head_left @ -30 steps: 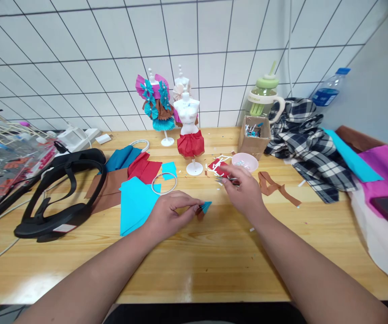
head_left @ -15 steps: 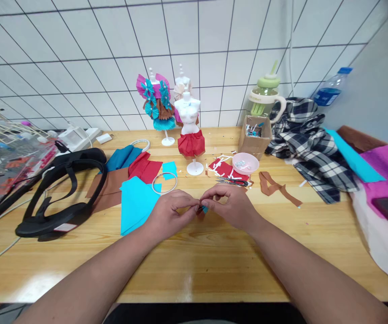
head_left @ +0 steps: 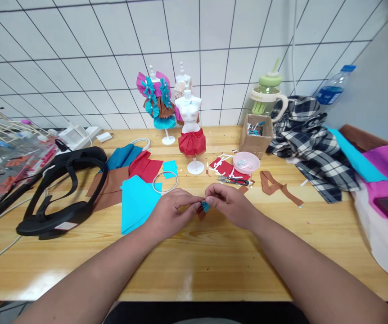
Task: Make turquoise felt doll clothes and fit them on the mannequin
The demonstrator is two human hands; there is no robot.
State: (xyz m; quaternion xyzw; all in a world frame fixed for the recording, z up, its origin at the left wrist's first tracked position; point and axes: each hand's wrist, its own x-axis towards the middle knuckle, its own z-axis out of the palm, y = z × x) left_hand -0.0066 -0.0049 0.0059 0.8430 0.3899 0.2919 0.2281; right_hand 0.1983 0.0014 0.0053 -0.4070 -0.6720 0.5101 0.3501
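Observation:
Between my two hands is a small pleated piece of blue crepe paper [head_left: 205,206], its folds fanned out at the lower edge. My left hand [head_left: 173,211] pinches it between thumb and forefinger. From the other side my right hand [head_left: 231,204] closes thumb and fingers at its edge. Just beyond my hands stands a small white dress form [head_left: 190,112] with a red paper skirt [head_left: 192,143]. A roll of tape or ring [head_left: 164,182] and a folded cyan sheet [head_left: 138,207] lie beside my left hand. Thread snips [head_left: 232,181] lie beyond my right hand.
A pink dish [head_left: 246,163] sits by white paper scraps on red paper. Behind it are a cardboard box [head_left: 256,137] and a green-lidded jug [head_left: 266,99]. A black headset [head_left: 62,198] lies left; a brown strip [head_left: 281,189] and plaid cloth [head_left: 309,139] lie right.
My right fingers have shifted slightly right along the blue paper, and more of its pleats show. My left hand stays nearly in place.

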